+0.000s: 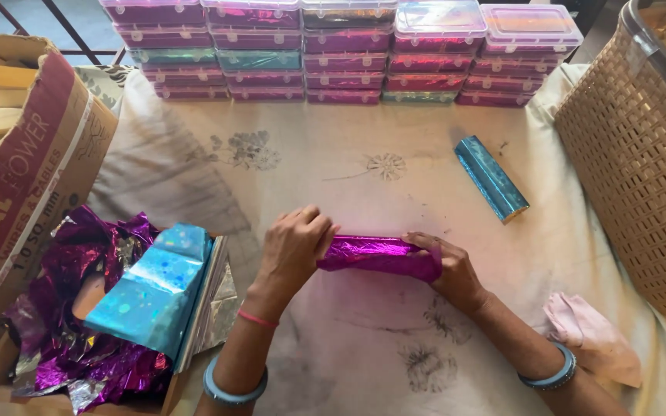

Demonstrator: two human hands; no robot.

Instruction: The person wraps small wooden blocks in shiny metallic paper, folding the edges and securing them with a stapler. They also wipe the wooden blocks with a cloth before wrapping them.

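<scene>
1. Left hand pinches one end of a long bar in crinkly magenta foil; fingers curled tight.
2. Right hand clamps the other end, bar lying on the cloth-covered table.
3. A smooth blue-foil bar lies apart, up right.
4. Loose purple and blue foil sheets sit left.
5. Clear boxes stacked behind; woven basket right.
</scene>
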